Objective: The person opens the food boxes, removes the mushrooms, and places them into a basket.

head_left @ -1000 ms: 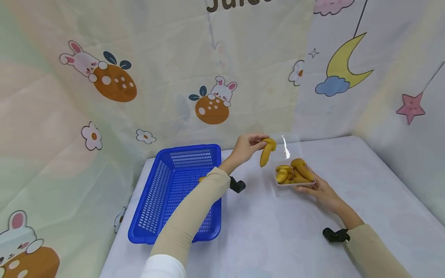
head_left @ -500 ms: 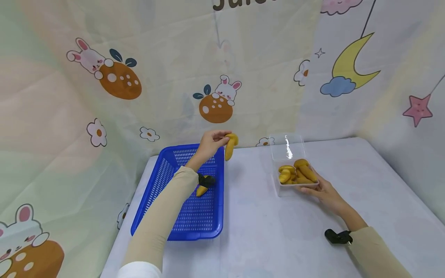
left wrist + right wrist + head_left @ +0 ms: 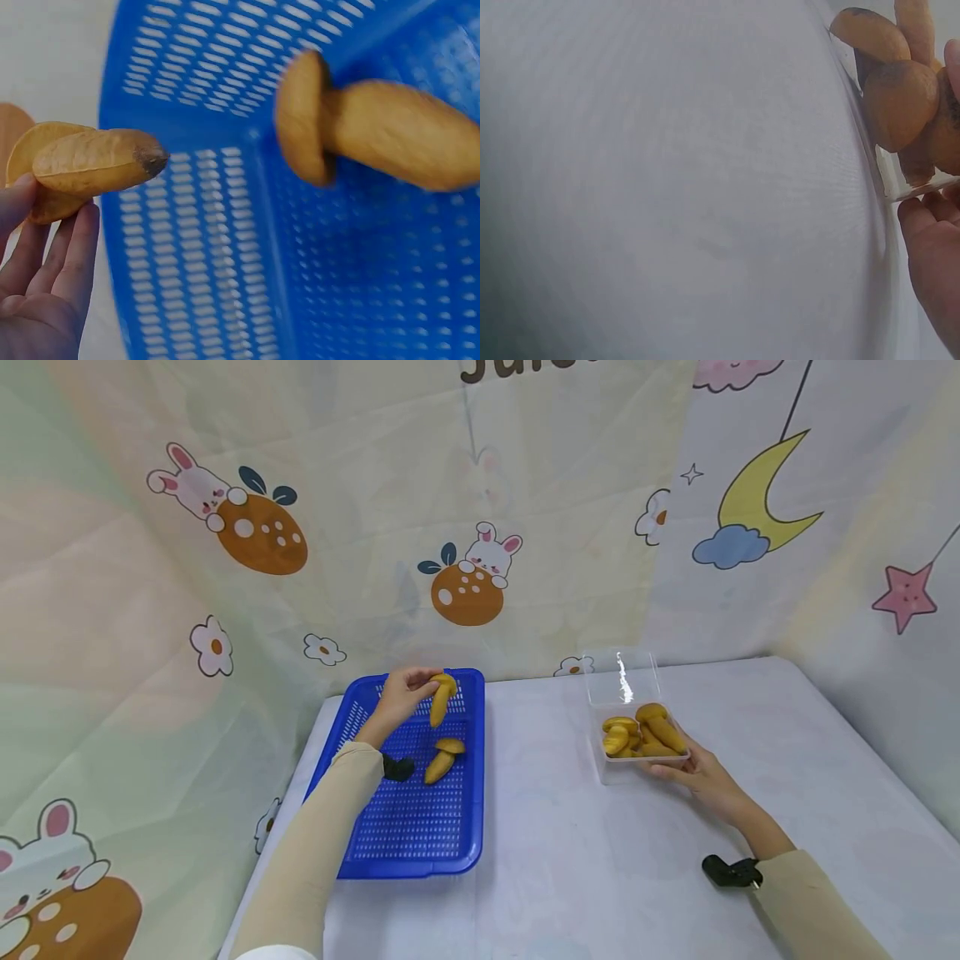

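My left hand [image 3: 396, 700] pinches a yellow-brown mushroom [image 3: 441, 702] by its cap, above the far part of the blue plastic basket [image 3: 472, 827]. The stem points down in the head view. In the left wrist view its dark stem tip [image 3: 153, 156] shows clearly. Another mushroom [image 3: 442, 762] lies on the basket floor. To the right, my right hand [image 3: 707, 783] grips the right front corner of a clear plastic box [image 3: 618, 771], thumb along the front. Several mushrooms [image 3: 656, 727] fill the box. Some of its fingers are hidden behind the box in the head view.
The box's transparent lid [image 3: 621, 681] stands raised at its back. A white cloth covers the table [image 3: 555, 852]. A printed fabric curtain [image 3: 360, 510] hangs behind and at both sides. Black wrist cameras [image 3: 731, 871] sit on both forearms.
My left hand has carried the mushroom leftward from beside the plastic box to over the basket and lowered it a little. The right hand stays at the box; the view shifted slightly.
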Demonstrator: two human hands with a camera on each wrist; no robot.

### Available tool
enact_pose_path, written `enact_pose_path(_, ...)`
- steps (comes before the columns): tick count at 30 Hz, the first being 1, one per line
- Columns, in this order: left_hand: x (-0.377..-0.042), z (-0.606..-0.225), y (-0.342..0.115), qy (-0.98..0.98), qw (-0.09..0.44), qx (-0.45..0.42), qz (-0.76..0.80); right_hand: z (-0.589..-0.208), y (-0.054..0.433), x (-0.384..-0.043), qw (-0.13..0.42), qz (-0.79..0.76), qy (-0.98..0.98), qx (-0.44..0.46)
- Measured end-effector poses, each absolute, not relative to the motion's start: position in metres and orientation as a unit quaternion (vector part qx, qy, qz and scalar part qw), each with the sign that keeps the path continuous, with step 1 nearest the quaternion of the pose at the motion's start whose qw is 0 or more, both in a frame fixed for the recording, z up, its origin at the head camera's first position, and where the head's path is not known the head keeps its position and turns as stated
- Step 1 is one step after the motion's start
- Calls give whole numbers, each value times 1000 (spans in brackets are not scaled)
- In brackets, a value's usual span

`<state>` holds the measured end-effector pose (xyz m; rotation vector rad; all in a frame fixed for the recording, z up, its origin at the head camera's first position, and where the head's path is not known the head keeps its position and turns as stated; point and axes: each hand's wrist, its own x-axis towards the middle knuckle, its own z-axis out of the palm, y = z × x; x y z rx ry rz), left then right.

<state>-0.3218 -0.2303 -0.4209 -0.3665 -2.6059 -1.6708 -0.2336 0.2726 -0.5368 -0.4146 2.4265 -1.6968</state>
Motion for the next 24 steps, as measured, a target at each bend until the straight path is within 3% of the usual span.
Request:
enact_pose_path(14, -318, -473, -255, -867, -14, -91, -489, -538, 271, -234, 82, -557, 817, -128)
enact_pose_path(24, -315, -485, -258, -874, -24, -92, -477, -539, 274, -235, 79, -562, 814, -121)
